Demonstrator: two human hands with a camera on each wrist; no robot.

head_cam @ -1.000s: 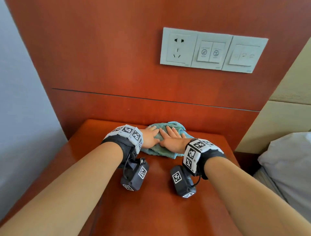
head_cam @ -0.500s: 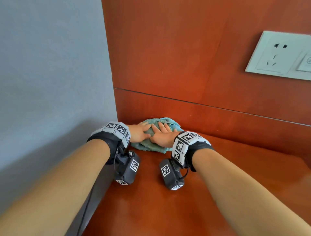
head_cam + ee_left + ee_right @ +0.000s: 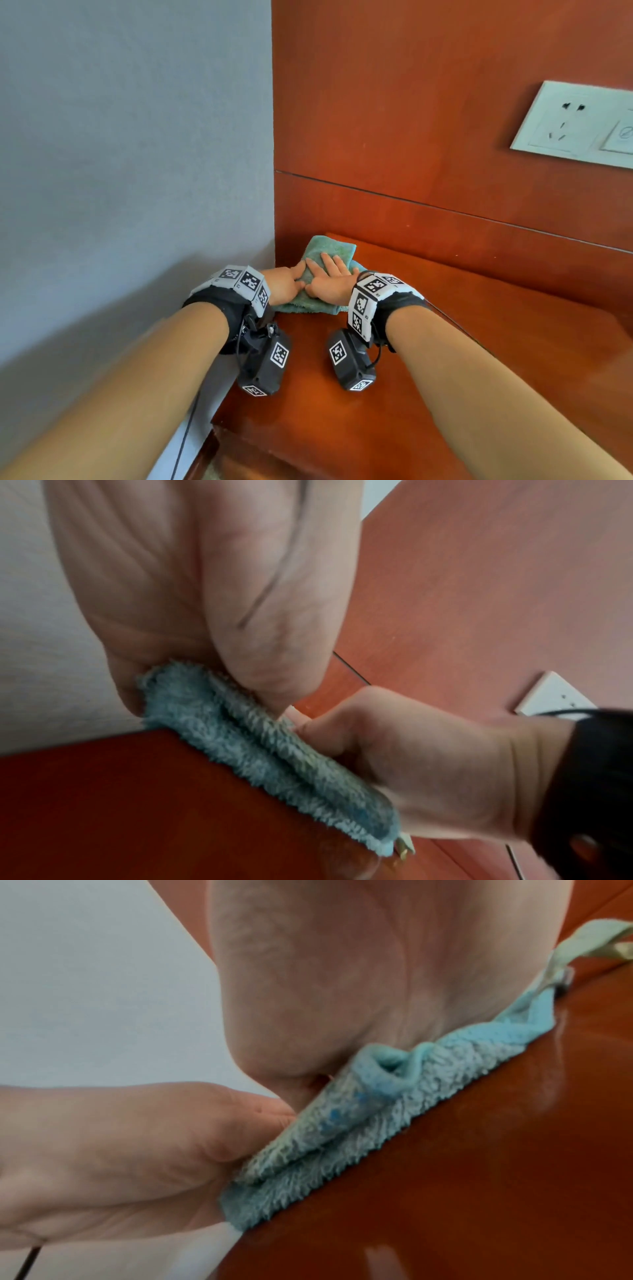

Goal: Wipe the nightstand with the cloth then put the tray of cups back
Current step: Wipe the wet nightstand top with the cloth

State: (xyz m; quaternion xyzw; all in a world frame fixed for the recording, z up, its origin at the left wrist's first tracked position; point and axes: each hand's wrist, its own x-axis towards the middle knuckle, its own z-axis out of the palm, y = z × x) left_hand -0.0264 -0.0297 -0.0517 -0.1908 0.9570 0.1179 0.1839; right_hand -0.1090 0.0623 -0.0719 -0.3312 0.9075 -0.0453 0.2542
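Note:
A folded teal cloth (image 3: 330, 248) lies in the back left corner of the red-brown nightstand (image 3: 496, 342). My left hand (image 3: 286, 284) and right hand (image 3: 330, 274) rest side by side on it, fingers straight, pressing it flat. The left wrist view shows my left palm (image 3: 205, 588) on the cloth (image 3: 257, 745) at the nightstand's left edge, with the right hand (image 3: 428, 764) beside it. From the right wrist I see the right palm (image 3: 342, 974) on the cloth (image 3: 377, 1104) and the left hand (image 3: 120, 1137) next to it. No tray or cups are in view.
A grey wall (image 3: 137, 137) runs close along the nightstand's left side. A wooden panel (image 3: 411, 120) rises behind it and carries a white socket plate (image 3: 575, 123) at the right. A thin dark cable (image 3: 185, 442) hangs between wall and nightstand.
Both hands have slid the cloth leftward along the back of the nightstand, from its middle into the back left corner. The head view has turned left with them.

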